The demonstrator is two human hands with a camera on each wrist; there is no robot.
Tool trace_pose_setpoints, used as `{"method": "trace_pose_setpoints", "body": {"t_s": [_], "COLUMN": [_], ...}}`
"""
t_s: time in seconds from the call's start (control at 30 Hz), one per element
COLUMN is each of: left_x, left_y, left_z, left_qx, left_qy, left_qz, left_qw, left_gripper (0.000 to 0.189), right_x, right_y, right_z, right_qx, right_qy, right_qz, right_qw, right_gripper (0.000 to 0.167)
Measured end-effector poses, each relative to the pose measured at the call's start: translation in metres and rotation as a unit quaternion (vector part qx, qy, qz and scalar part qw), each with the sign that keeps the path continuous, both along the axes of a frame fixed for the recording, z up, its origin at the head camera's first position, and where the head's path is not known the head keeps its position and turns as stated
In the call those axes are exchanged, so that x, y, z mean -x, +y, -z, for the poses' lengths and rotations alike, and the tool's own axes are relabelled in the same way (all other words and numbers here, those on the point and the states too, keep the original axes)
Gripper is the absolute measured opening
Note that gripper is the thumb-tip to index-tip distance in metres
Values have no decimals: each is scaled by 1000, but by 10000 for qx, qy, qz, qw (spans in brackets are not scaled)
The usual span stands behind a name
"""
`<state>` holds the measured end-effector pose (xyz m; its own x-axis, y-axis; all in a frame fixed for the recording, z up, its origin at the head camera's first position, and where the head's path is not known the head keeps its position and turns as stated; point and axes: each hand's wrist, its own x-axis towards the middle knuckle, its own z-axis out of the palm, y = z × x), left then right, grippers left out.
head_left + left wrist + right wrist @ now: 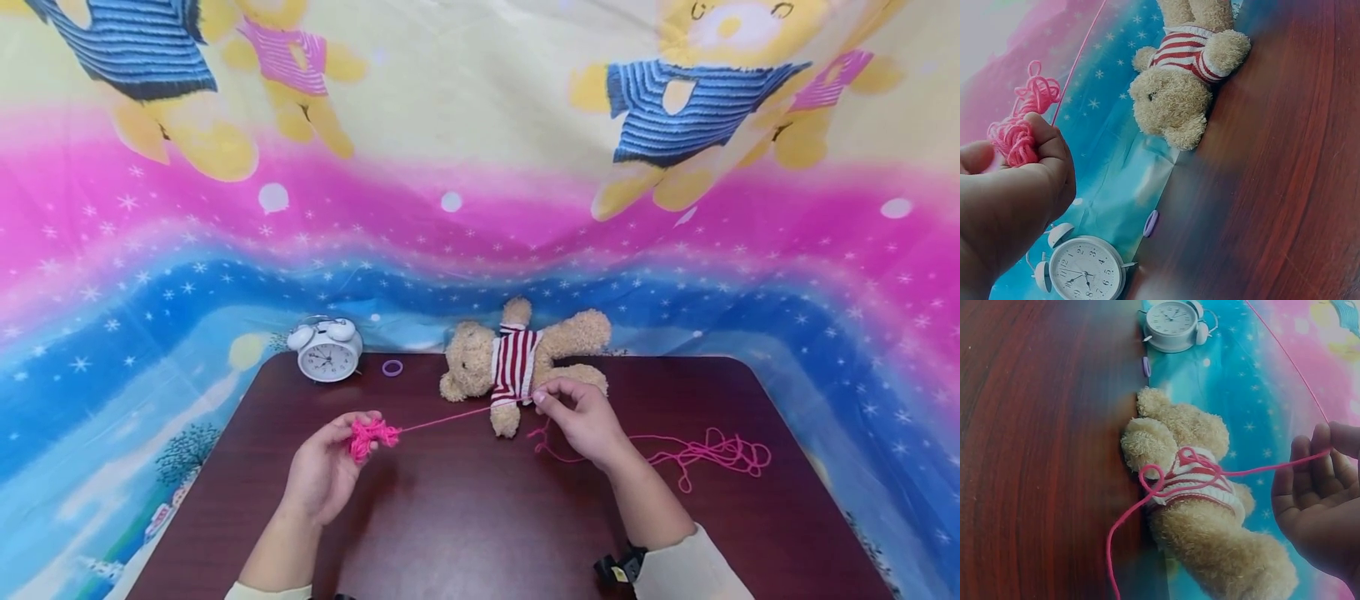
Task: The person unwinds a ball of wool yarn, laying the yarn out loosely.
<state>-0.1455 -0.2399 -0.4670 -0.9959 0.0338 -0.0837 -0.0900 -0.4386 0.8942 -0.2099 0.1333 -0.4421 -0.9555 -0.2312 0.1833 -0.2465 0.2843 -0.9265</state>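
Note:
My left hand (pixel 327 467) grips a small bundle of pink yarn (pixel 372 437), its loops bunched between thumb and fingers. From the bundle a single strand (pixel 457 416) runs taut to my right hand (pixel 585 421), which pinches it between thumb and fingertips. Beyond that pinch the yarn hangs slack, and its loose tail (pixel 712 454) lies in tangled loops on the table at the right. In the right wrist view, the hanging strand (pixel 1254 470) passes in front of the teddy bear. The left wrist view shows the bundle (pixel 1019 134) closely, partly covered by the fingers.
A teddy bear (pixel 516 367) in a red-and-white striped shirt lies on its side at the back of the dark table (pixel 480 533). A white alarm clock (pixel 328 357) stands at the back left, with a purple ring (pixel 392 367) beside it. A printed cloth (pixel 465 225) hangs behind.

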Motion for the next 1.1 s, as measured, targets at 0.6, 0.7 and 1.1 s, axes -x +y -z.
{"method": "trace_pose_setpoints", "body": {"t_s": [0.6,0.7,1.1], "left_x": [8,8,5], "left_y": [1,0,-8], "left_z": [4,4,5], "left_qx": [856,630,45], "left_qy": [-123,-90,268], "left_qz": [-111,-68,474], "left_qw": [9962,9980,9985], "left_gripper": [38,35,32], "right_x": [5,5,8], "right_y": [17,24,53], "right_z": [-9,-9,-16], "right_qx": [-243,-309,-112], "right_qy": [277,203,35], "right_qz": [283,308,738], "right_qw": [9989,9988,9972], "right_gripper": [17,22,31]}}
